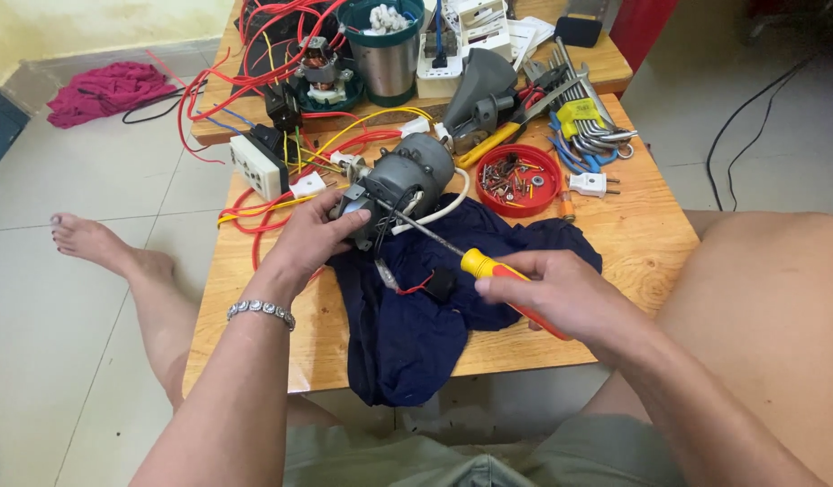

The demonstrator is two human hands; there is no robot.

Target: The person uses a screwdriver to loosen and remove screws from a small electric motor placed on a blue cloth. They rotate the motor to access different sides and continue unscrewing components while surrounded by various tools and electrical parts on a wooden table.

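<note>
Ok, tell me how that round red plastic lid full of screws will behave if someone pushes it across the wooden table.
The round red plastic lid is shallow and flat-based, so it would probably slide rather than tip. The small loose screws inside would likely shift and rattle. It looks light, so a quick shove might spill some onto the wooden table.

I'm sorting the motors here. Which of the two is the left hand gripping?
The grey motor beside the blue cloth, under the left hand; the other motor sits untouched among red wires.
</note>
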